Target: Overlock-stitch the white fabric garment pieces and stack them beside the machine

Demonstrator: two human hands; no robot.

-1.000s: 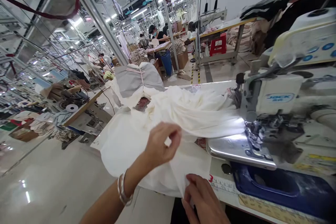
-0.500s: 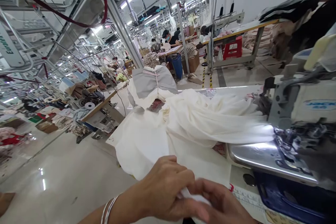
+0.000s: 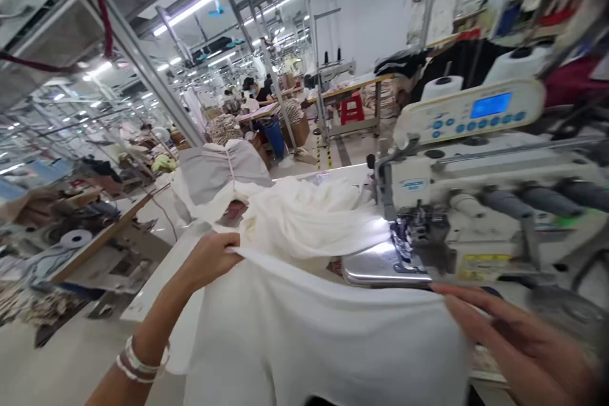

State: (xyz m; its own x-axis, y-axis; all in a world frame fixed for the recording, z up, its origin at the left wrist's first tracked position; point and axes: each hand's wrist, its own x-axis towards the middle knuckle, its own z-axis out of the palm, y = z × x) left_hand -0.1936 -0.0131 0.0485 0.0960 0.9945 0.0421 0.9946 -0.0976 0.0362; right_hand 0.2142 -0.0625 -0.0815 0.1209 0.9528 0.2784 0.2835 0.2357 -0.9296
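The left hand (image 3: 209, 260) holds the top edge of a big soft white cloth (image 3: 323, 342). Its fingers (image 3: 233, 248) are bunched up and pinch that edge. Two thin bracelets (image 3: 141, 360) sit on the left wrist.

The right hand (image 3: 516, 336) is at the other end of the cloth, well apart from the left hand. Its fingers (image 3: 476, 304) are long, flat and a little spread, and they point at the sewing machine. This hand is blurry, so I cannot tell if it pinches the cloth or only lies on it. The big cloth hangs down between the two hands, and its top edge is pulled wide.

Just past the left hand, a heap of white folded fabric (image 3: 304, 216) lies on a long white table (image 3: 147, 301). Past that heap sits a gray and white cloth bundle (image 3: 221, 168).

Ahead of the right hand stands a white sewing machine (image 3: 457, 168) with a small blue screen (image 3: 490, 104). Its shiny steel plate (image 3: 380, 269) is near the right fingertips. Two white rolls of thread (image 3: 442, 87) stand behind the machine.

Far ahead of the hands, a person in a black shirt (image 3: 261, 95) sits at a table. A red stool (image 3: 352, 111) and a blue bin (image 3: 273, 137) are out there too.
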